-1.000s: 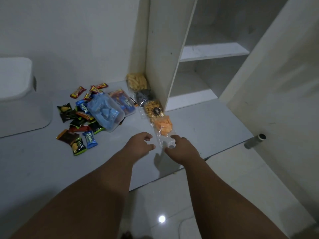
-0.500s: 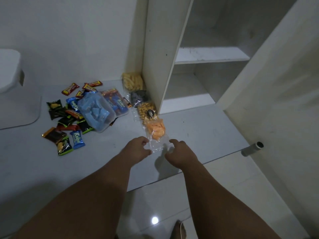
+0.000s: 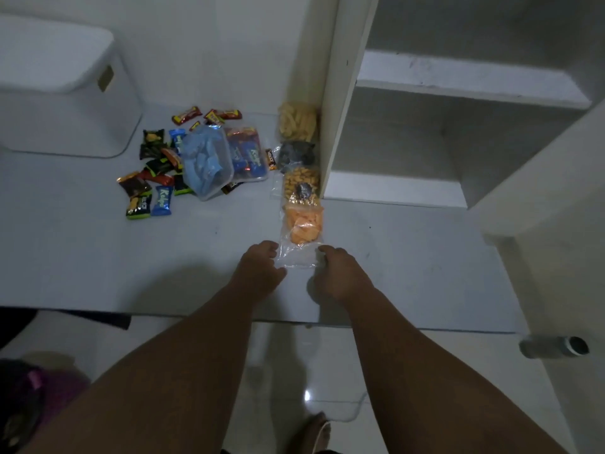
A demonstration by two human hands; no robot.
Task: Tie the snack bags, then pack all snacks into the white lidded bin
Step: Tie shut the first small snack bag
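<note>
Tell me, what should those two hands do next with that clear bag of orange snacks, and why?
Probably pinch and gather the bag's empty open end. The left hand and right hand flank the orange snack bag, whose clear neck lies flat and untied.

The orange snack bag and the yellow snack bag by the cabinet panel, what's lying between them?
In the head view, two clear bags lie between the orange snack bag and the yellow snack bag: a dark snack bag, then a golden nut bag.

The bin [image 3: 65, 90] is white. The nearest clear bag [image 3: 302, 229] holds orange snacks. The box [image 3: 206, 160] is see-through with blue inside. Small packets [image 3: 157, 178] are red, blue, black and green.
</note>
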